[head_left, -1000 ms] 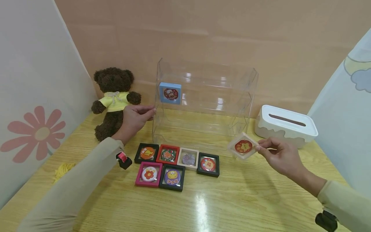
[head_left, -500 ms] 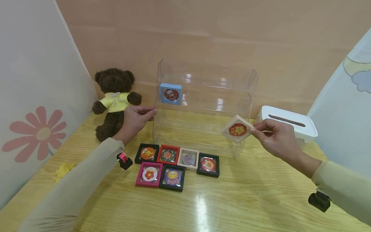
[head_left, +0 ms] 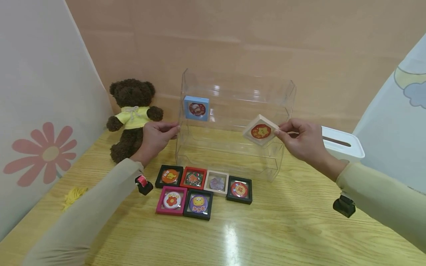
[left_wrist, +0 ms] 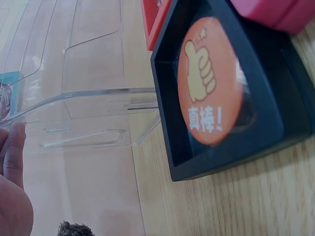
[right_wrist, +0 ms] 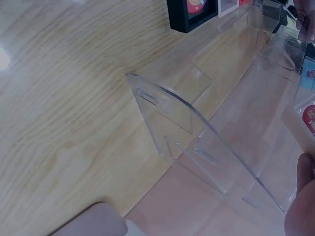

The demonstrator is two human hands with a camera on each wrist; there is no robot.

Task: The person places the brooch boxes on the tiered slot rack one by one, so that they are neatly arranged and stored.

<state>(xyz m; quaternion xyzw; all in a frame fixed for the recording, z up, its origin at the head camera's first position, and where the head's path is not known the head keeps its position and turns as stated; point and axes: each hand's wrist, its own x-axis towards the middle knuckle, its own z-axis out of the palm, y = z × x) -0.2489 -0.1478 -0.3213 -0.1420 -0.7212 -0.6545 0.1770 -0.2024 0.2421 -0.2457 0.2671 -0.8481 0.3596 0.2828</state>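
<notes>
At the left side of a clear plastic display rack [head_left: 229,147], my left hand [head_left: 155,139] pinches the side panel's edge between thumb and fingers. My right hand [head_left: 303,142] holds a cream square frame [head_left: 256,123] by one corner, tilted like a diamond, in front of the rack's right half. A red badge with a yellow star shows inside it. A blue frame [head_left: 196,108] stands at the left end of a rack tier. In the left wrist view, a black frame [left_wrist: 216,162] with an orange thumbs-up badge lies close by.
Several more framed badges lie on the wooden table [head_left: 283,229], among them a red frame [head_left: 193,178] and a pink frame [head_left: 171,200]. A teddy bear [head_left: 133,114] sits left of the rack. A white tissue box [head_left: 346,147] stands right; yellow strands [head_left: 74,196] lie left.
My right hand has lifted the cream frame up and to the left, from beside the rack's lower right corner to in front of its tiers. My left hand stays on the rack's side.
</notes>
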